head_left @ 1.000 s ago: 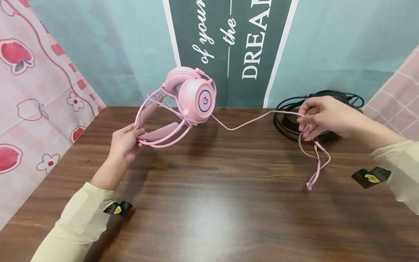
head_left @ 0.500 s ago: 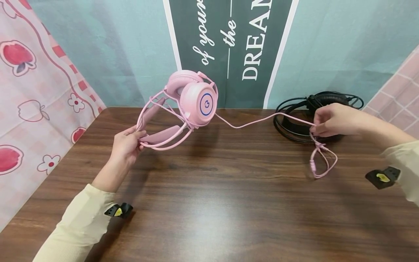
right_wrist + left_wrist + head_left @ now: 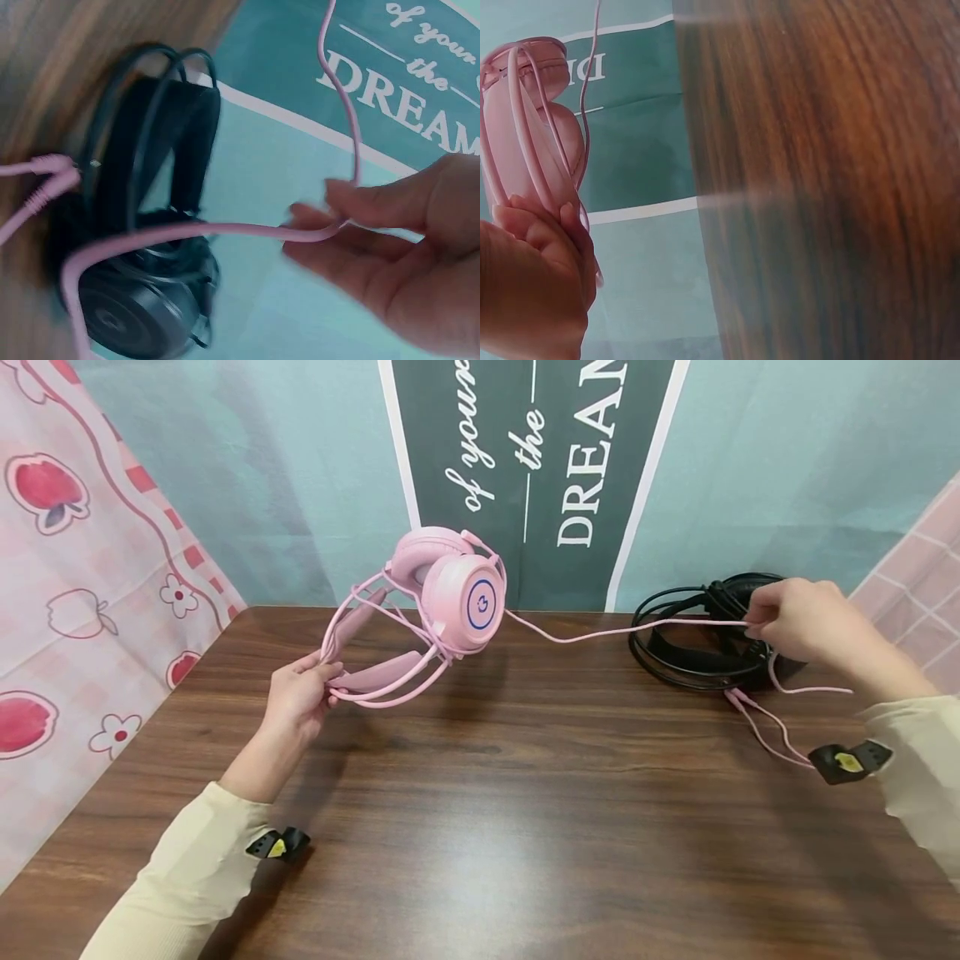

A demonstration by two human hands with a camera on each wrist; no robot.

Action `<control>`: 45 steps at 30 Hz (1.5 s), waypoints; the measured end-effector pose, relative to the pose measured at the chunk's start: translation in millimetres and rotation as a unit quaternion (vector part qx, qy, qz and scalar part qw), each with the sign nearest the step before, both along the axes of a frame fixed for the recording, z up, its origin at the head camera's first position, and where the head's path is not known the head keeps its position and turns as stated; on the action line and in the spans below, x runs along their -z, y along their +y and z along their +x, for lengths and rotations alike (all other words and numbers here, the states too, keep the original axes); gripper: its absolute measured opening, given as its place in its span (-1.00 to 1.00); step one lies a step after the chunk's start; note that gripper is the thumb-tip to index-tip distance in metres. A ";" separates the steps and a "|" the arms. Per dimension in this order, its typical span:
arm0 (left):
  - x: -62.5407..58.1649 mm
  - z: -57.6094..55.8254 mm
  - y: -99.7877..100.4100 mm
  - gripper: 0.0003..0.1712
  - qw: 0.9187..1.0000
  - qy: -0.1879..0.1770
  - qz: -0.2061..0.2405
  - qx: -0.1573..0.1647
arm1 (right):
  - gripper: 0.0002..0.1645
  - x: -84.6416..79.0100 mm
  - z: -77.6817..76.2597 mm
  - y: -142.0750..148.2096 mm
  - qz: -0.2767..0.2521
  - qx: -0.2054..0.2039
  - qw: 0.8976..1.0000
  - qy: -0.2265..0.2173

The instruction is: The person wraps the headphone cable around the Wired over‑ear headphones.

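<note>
Pink over-ear headphones (image 3: 462, 602) hang above the table at centre left, ear cups toward the back wall. My left hand (image 3: 302, 695) grips them by the top of the headband, its fingers curled round the thin bands in the left wrist view. From the ear cup a pink cable (image 3: 585, 638) runs right to my right hand (image 3: 802, 620). Thumb and fingers pinch that cable (image 3: 330, 231) in the right wrist view. Past the hand its free part hangs down, with a pink splitter joint (image 3: 52, 176) showing beside black headphones (image 3: 135, 300).
The black headphones (image 3: 678, 652) with their coiled cable lie at the back right of the brown wooden table (image 3: 480, 793), below my right hand. A blue-green printed cloth (image 3: 300, 485) closes off the back. Pink patterned cloth (image 3: 82, 610) hangs on the left.
My right hand has moved right along with the pink cable, drawing the stretch between the hands straighter. The loose end has swung right. The left hand and pink headphones have shifted slightly right.
</note>
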State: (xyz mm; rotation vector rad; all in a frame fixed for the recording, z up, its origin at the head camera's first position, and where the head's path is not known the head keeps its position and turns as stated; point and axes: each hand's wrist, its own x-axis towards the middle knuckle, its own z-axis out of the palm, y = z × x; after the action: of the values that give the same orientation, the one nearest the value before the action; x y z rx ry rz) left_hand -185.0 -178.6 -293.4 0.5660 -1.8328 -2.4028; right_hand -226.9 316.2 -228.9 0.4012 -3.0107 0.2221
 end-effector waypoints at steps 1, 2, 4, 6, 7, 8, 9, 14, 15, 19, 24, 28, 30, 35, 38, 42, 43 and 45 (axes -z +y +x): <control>0.3 0.0 0.4 -0.62 1.000 -0.003 -0.002 -0.002 | -0.91 4.2 0.4 -1.6 -0.012 -0.010 1.000 0.012; 1.1 -0.3 0.3 -0.59 1.000 -0.006 -0.002 -0.003 | -0.90 8.2 1.2 -3.4 -0.024 -0.020 0.999 0.017; 1.0 -0.1 0.6 -0.57 1.000 -0.010 0.000 -0.003 | -0.88 15.7 1.9 -6.7 -0.041 -0.039 0.998 0.015; 1.3 -0.6 0.6 -0.56 1.000 -0.015 0.001 -0.003 | -0.85 21.1 3.1 -9.7 -0.054 -0.055 0.997 -0.002; 1.9 -1.1 0.7 -0.53 1.000 -0.016 0.001 -0.003 | -0.83 23.2 3.7 -11.5 -0.056 -0.062 0.996 -0.014; 2.8 -1.8 0.3 -0.52 1.000 -0.013 0.000 -0.003 | -0.83 25.2 4.2 -13.6 -0.059 -0.070 0.995 -0.025; 3.3 -2.2 0.5 -0.54 1.000 -0.011 0.000 -0.005 | -0.81 27.3 4.5 -15.9 -0.058 -0.082 0.994 -0.032; 8.3 -5.7 2.6 -0.63 1.000 0.012 0.006 -0.012 | -0.87 39.0 11.6 -35.7 -0.047 -0.186 0.981 0.004; 8.2 -6.2 4.2 -0.65 1.000 0.012 0.004 -0.017 | -0.84 41.1 13.4 -41.0 -0.048 -0.215 0.975 0.020; 4.5 -6.9 11.4 -0.63 1.000 0.006 -0.015 -0.026 | -0.72 41.7 18.0 -65.3 -0.088 -0.314 0.944 0.053; 2.7 -6.2 18.0 -0.62 0.998 0.018 -0.050 -0.016 | -0.70 22.9 18.6 -93.9 -0.165 -0.367 0.913 0.061; 4.9 -6.2 21.0 -0.56 0.996 0.028 -0.082 0.004 | -0.70 7.8 18.8 -112.4 -0.224 -0.379 0.896 0.050; 5.6 -6.2 22.7 -0.54 0.995 0.032 -0.097 0.012 | -0.71 2.7 19.4 -120.9 -0.245 -0.383 0.889 0.044; 5.3 -5.6 31.3 -0.55 0.989 0.040 -0.137 0.029 | -0.74 -5.9 21.7 -138.2 -0.263 -0.403 0.876 0.041; 6.0 -5.7 37.3 -0.55 0.988 0.044 -0.144 0.038 | -0.77 -10.0 22.5 -147.2 -0.271 -0.420 0.865 0.040; 8.5 -6.4 44.7 -0.54 0.986 0.049 -0.153 0.051 | -0.76 -14.6 22.5 -155.7 -0.280 -0.429 0.857 0.056; 9.1 -6.1 46.2 -0.53 0.985 0.049 -0.156 0.055 | -0.76 -15.4 22.3 -156.9 -0.279 -0.427 0.858 0.063; 10.2 -5.4 48.4 -0.52 0.983 0.049 -0.166 0.065 | -0.76 -16.6 21.1 -157.6 -0.278 -0.418 0.861 0.076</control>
State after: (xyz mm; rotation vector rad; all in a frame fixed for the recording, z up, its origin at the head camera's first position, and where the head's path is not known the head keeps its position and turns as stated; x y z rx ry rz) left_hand -190.3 -130.2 -303.6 0.3001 -2.2199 -2.0820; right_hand -205.7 158.6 -212.3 1.5127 -2.2521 1.0147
